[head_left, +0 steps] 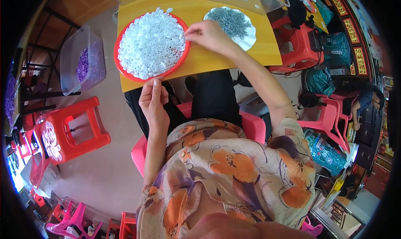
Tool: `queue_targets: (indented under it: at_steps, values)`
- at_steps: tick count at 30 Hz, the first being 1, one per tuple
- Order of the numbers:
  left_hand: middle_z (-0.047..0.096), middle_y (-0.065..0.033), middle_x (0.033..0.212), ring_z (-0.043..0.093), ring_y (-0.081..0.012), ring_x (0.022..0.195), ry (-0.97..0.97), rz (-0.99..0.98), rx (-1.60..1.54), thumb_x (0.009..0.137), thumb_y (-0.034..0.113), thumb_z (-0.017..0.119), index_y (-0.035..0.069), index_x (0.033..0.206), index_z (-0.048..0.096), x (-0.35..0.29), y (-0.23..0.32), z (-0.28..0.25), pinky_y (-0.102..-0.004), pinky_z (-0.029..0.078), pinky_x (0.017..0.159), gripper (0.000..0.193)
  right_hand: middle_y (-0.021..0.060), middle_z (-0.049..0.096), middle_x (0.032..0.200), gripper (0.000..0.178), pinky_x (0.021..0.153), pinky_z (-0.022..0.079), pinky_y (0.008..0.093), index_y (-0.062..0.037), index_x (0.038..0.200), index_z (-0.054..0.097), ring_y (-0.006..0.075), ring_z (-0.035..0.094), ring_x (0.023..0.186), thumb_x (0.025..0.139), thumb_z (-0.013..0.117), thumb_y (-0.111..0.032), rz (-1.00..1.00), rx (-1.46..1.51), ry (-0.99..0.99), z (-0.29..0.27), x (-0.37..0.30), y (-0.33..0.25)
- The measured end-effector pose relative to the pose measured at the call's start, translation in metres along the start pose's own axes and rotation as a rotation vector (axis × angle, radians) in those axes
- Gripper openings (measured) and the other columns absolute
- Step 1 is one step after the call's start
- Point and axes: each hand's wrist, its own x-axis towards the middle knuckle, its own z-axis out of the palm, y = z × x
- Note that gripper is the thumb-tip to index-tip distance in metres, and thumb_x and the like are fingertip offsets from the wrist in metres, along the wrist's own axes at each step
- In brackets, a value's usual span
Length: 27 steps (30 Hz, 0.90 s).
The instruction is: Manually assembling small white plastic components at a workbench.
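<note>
a yellow table is filling the top of the view, its near edge running just beyond a seated person's knees, in a crowded room with a pale floor. the person is wearing a flowered shirt and is sitting on a pink chair. to the left, a clear bin is holding purple pieces, and a red stool is standing on the floor below it in the view. to the right, teal bags are lying among more seats, while another person is appearing near the far edge, bent by the lens. on the table, a clear container is sitting at the far side, and a white scalloped plate is bearing a heap of grey slivers.

at the table's left, a red basin is holding a mound of white pieces, small, glossy and rounded, many showing little holes; the heap is rising above the rim, with pieces lying close to the brim. the right hand is reaching across to the basin's right side, fingertips narrowed together beside the pieces. the left hand is hovering at the near rim, thumb up and fingers curled in; whether either hand is pinching a piece cannot be told at this size.
</note>
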Motion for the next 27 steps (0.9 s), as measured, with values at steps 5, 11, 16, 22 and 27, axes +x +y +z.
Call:
queue_targets:
  at_steps: [5,11,16,22,27]
  values:
    - [0.05,0.0031,0.061,0.04,-0.0029,0.052,0.0,-0.008,0.024,0.091,0.016,0.055,0.003,0.094,0.062,-0.002,-0.001,0.0,-0.0164,0.029,0.047,0.015,0.0093,0.062,0.084,0.015,0.066,0.048,0.0355,-0.0073,0.087,0.068,0.0278,0.06,0.076,0.078,0.059,-0.015,-0.22,-0.344,-0.111,0.033,-0.001,-0.003]
    - [0.051,0.0029,0.062,0.04,-0.0029,0.051,0.011,-0.008,0.023,0.091,0.016,0.054,0.003,0.093,0.062,0.0,-0.002,-0.003,-0.0162,0.029,0.047,0.015,0.0107,0.057,0.08,0.016,0.064,0.047,0.0393,-0.0051,0.077,0.065,0.0286,0.059,0.074,0.08,0.057,-0.019,-0.263,-0.542,-0.162,0.045,-0.001,-0.007]
    - [0.051,0.0028,0.062,0.04,-0.003,0.052,-0.02,0.001,0.018,0.091,0.016,0.055,0.004,0.093,0.062,0.001,-0.004,0.0,-0.0162,0.029,0.047,0.015,0.0106,0.056,0.077,0.018,0.062,0.047,0.0398,-0.0039,0.071,0.061,0.0285,0.058,0.071,0.079,0.057,-0.019,-0.285,-0.563,-0.133,0.048,-0.001,-0.006]
    - [0.05,0.003,0.062,0.039,-0.0029,0.051,-0.007,-0.027,0.047,0.091,0.017,0.055,0.004,0.093,0.062,0.002,-0.004,0.003,-0.0163,0.028,0.047,0.015,0.0132,0.057,0.069,0.021,0.057,0.044,0.0417,-0.0041,0.064,0.058,0.0284,0.06,0.063,0.079,0.047,-0.015,-0.424,-0.616,-0.079,0.06,0.001,-0.005]
    - [0.048,0.0036,0.061,0.037,-0.0028,0.051,-0.008,-0.015,0.08,0.091,0.017,0.054,0.004,0.093,0.062,0.002,-0.005,0.008,-0.0164,0.027,0.047,0.016,0.0146,0.058,0.069,0.022,0.056,0.044,0.0415,-0.0035,0.065,0.061,0.0284,0.06,0.062,0.078,0.048,-0.015,-0.374,-0.64,-0.062,0.062,-0.001,-0.009]
